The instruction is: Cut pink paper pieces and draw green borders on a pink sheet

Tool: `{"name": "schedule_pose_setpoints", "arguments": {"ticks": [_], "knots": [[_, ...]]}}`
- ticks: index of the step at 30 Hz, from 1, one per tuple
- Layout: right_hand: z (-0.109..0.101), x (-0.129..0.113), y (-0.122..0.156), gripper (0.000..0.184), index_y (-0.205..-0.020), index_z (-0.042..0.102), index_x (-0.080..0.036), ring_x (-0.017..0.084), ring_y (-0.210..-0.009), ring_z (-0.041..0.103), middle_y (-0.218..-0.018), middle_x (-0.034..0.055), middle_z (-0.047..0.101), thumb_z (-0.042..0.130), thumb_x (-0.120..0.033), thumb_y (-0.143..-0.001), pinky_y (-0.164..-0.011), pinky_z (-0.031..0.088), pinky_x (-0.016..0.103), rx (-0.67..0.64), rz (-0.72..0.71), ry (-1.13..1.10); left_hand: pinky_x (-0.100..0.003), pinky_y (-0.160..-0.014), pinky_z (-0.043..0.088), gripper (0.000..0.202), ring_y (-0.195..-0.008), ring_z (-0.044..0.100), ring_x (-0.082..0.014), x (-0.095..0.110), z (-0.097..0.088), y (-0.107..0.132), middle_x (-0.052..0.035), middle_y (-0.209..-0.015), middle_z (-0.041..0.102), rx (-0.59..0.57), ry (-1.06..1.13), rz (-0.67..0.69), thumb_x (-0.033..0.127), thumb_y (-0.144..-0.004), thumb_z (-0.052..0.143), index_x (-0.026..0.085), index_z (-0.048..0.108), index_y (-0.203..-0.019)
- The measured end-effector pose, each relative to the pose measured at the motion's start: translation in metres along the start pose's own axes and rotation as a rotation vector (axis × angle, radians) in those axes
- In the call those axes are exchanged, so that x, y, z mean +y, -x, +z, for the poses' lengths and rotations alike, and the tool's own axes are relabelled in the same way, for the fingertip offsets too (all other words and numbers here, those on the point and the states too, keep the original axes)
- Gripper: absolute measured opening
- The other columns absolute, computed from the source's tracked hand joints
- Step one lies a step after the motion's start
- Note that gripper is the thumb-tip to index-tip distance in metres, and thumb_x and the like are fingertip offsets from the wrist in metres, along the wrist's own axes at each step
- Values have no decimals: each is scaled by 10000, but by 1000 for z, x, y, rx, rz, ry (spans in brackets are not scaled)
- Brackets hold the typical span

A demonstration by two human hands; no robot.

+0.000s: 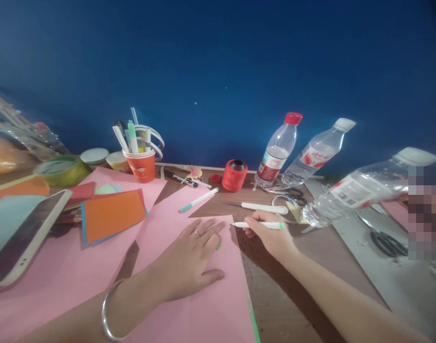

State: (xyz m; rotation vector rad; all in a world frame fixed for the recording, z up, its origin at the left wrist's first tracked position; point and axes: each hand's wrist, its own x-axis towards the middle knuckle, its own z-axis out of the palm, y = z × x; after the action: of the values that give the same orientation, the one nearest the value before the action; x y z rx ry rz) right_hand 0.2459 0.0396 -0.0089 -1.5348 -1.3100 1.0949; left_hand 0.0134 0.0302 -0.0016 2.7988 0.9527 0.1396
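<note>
My left hand (pixel 194 255) lies on a sheet of pink paper (pixel 200 317), fingers spread. It wears a ring and a silver bracelet. A small green piece (pixel 218 247), like a marker cap, peeks out by its fingers; whether they grip it I cannot tell. In my right hand (pixel 266 233) is a white marker (pixel 271 225) with green ends. Its green tip points left, at the paper's right edge; contact is unclear. Beyond the hands lie a capped teal marker (pixel 198 200) and a white-handled knife (pixel 261 207).
An orange paper cup (pixel 141 166) holds markers. Left are a tablet-like device (pixel 32 238), orange cards (pixel 114 216) and green tape (pixel 63 170). A red container (pixel 234 175) and water bottles (pixel 277 150) stand behind. Black-handled scissors (pixel 387 243) and a blurred-out person are right.
</note>
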Motion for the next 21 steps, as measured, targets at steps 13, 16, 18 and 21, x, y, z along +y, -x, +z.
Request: {"name": "schedule_pose_setpoints", "arguments": {"ticks": [13, 16, 18, 21], "knots": [[0, 4, -2, 209, -588, 578, -202, 176, -552, 629, -552, 0, 656, 576, -334, -751, -558, 513, 278, -5, -4, -12, -413, -1111, 105, 666, -1385, 132, -265, 0, 1, 1, -39, -1531, 144, 18, 9, 0, 551, -882, 424, 233, 210, -1427], [0, 3, -2, 213, -587, 575, -201, 173, -549, 626, -550, 0, 654, 577, -335, -752, -558, 511, 275, -7, -11, 3, -420, -1113, 98, 661, -1387, 126, -260, 0, 0, 0, -30, -1535, 123, 5, 0, -5, 543, -886, 421, 233, 205, -1428], [0, 1, -2, 221, -570, 570, -199, 172, -528, 620, -532, 2, 648, 587, -337, -741, -536, 505, 272, -7, -6, 20, -426, -1114, 97, 660, -1386, 133, -262, 0, 1, 0, -39, -1530, 146, -5, 3, -6, 545, -884, 424, 229, 216, -1425], [1, 0, -2, 229, -579, 579, -195, 178, -541, 629, -550, 12, 659, 609, -364, -732, -548, 519, 280, 9, -3, 7, -431, -1118, 96, 629, -1388, 127, -265, 0, 1, 0, -48, -1529, 151, -7, 10, -2, 535, -889, 421, 223, 256, -1409]]}}
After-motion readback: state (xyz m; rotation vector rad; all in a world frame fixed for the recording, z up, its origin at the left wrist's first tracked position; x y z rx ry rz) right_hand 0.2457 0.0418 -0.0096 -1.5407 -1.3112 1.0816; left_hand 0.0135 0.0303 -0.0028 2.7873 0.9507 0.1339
